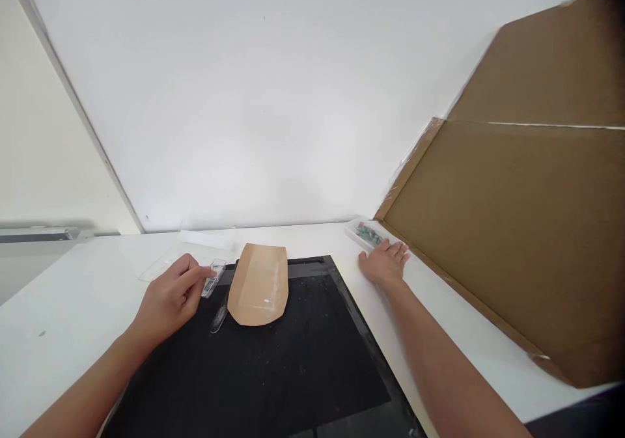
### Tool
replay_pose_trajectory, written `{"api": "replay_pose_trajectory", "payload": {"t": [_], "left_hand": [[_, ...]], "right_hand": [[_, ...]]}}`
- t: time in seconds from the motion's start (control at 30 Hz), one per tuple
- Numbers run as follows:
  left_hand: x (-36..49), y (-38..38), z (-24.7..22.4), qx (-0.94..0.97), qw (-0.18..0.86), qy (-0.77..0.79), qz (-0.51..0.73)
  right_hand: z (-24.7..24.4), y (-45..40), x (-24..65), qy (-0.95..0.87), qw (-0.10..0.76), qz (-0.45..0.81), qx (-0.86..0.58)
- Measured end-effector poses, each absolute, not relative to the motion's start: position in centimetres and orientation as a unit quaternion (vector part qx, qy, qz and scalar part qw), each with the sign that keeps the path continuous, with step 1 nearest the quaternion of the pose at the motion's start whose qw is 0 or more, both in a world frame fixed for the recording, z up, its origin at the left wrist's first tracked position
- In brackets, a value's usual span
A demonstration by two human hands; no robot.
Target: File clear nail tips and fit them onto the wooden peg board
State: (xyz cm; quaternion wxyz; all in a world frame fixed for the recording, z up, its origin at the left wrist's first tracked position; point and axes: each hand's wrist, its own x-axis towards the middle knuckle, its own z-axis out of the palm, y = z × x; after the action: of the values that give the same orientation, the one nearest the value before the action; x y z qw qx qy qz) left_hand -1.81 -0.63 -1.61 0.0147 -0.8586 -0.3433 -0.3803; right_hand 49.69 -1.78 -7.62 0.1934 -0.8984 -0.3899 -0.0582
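My left hand (pixel 176 288) is closed, with the index finger and thumb brought together at the edge of a small clear plastic box (pixel 213 280) with compartments. Whatever the fingertips may pinch is hidden or too small to name. My right hand (pixel 385 262) is open, its fingers spread at the near end of a clear plastic tray (pixel 368 233) that contains small green and reddish pieces. Between my hands, a curved tan paper piece (pixel 261 288) rests on the black mat (pixel 293 366), a small white fleck on its surface. A narrow flat tool (pixel 221 314) lies partly beneath it.
Behind my left hand, clear plastic sheets or lids (pixel 170 256) lie on the white table (pixel 58 334). A big cardboard panel (pixel 512 217) leans along the right side. The white wall (pixel 273 99) borders the table at the back.
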Motion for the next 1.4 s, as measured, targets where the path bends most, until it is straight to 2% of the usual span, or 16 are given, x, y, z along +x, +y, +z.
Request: {"api": "replay_pose_trajectory", "payload": {"t": [0.4, 0.53, 0.7, 0.97, 1.4], "left_hand": [[-1.9, -0.6, -2.0, -0.877, 0.036, -0.315, -0.36], [-2.1, -0.3, -2.4, -0.877, 0.046, -0.328, -0.348], [-2.2, 0.0, -2.8, -0.878, 0.059, -0.323, -0.348], [-2.2, 0.0, -2.7, -0.879, 0.08, -0.309, -0.353], [-2.2, 0.1, -2.8, -0.882, 0.098, -0.299, -0.351]], "right_hand": [[-6.0, -2.0, 46.1, -0.423, 0.223, -0.085, -0.874], [-4.8, -2.5, 46.4, -0.375, 0.228, -0.095, -0.894], [-4.9, -2.5, 48.2, -0.37, 0.228, -0.054, -0.899], [-5.9, -1.8, 48.8, -0.389, 0.299, -0.029, -0.871], [-5.2, -2.2, 47.4, -0.443, 0.411, -0.138, -0.785]]}}
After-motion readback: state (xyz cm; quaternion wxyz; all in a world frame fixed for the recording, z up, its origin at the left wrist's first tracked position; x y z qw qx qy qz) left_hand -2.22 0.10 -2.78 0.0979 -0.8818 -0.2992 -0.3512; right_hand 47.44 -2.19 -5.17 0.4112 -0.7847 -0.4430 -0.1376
